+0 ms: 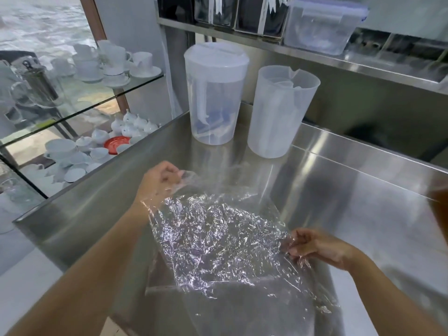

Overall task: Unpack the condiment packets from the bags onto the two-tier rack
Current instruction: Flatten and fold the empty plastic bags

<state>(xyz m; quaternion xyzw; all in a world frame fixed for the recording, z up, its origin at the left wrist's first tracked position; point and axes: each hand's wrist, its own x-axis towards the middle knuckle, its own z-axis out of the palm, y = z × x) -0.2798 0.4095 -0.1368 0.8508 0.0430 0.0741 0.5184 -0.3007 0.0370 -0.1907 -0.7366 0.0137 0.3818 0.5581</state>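
A large clear, crinkled plastic bag (218, 238) is stretched between my two hands above the steel counter (351, 202). My left hand (160, 180) pinches its far left corner. My right hand (317, 248) grips its right edge. The bag looks flat, and I see no condiment packets inside it or anywhere on the counter. A steel shelf (315, 57) runs along the back above the counter, holding dark compartment boxes (218, 10) with white slips; I cannot tell if it is the two-tier rack.
Two translucent plastic pitchers stand at the back of the counter, one lidded (214, 93), one without a lid (281, 110). A clear lidded box (320, 25) sits on the upper shelf. At left, glass shelves (80, 110) carry white cups, saucers and teapots.
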